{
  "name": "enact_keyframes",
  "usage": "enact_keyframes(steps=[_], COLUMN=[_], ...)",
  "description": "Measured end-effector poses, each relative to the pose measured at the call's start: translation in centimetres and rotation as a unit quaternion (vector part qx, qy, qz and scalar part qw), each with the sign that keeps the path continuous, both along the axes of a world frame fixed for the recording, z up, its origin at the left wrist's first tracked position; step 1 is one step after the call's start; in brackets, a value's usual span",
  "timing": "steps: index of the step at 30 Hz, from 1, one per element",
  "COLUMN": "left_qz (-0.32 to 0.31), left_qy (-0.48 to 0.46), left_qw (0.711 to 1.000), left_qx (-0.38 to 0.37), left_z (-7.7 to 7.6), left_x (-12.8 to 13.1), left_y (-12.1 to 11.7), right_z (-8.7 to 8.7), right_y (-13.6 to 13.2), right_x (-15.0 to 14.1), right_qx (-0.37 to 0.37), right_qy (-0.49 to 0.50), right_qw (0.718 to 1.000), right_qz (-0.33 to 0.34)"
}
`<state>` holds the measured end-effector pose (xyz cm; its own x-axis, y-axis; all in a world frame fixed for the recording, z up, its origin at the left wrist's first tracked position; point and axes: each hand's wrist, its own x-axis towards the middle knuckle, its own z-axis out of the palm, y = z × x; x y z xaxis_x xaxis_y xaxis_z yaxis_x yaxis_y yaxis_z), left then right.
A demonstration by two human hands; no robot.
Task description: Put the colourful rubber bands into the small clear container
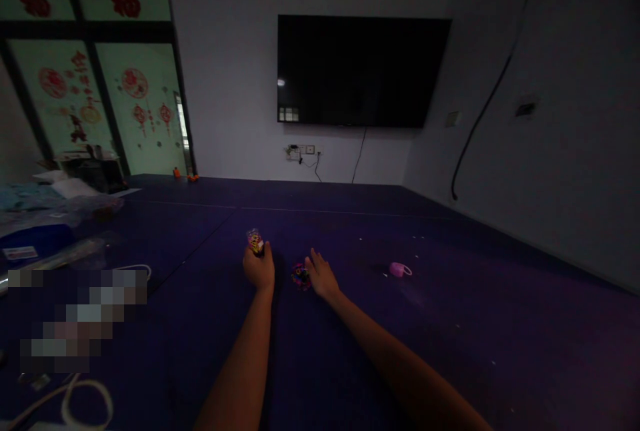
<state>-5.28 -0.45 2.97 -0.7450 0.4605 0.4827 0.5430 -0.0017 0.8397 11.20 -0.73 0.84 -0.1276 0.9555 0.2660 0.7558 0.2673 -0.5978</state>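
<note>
My left hand (259,271) is closed around a small clear container (254,239) filled with multicoloured bits that look like little elastic bands. Just right of it, a loose heap of colourful bands (299,276) lies on the dark blue surface. My right hand (323,276) is at the right edge of this heap, fingers stretched out and seeming to hold nothing; whether the fingertips touch the bands I cannot tell. Further right lies a pink cap with a loop (397,270).
Small white scraps (385,275) dot the blue surface (370,331) near the cap. At the left are a blue item with a white label (37,242), clear plastic wrapping (83,208) and a white cord (87,388). A black television (360,71) hangs on the far wall.
</note>
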Motion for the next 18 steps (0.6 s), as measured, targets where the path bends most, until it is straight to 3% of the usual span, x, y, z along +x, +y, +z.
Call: enact_keyframes(steps=[6,10,18], left_qz=[0.004,0.003,-0.017], left_qy=[0.005,0.010,0.024], left_qw=[1.000,1.000,0.999], left_qx=[-0.002,-0.008,-0.021], left_z=[-0.1,-0.1,0.1], left_x=[-0.1,0.0,0.3], left_y=[0.0,0.0,-0.1], right_z=[1.3,1.4,0.9], right_y=[0.3,0.0,0.4], right_x=[-1.7,-1.6,-1.5], right_qx=[-0.025,0.002,0.068], right_qy=[-0.099,-0.140,-0.117], right_qw=[0.993,0.983,0.969], right_qz=[0.060,0.122,0.209])
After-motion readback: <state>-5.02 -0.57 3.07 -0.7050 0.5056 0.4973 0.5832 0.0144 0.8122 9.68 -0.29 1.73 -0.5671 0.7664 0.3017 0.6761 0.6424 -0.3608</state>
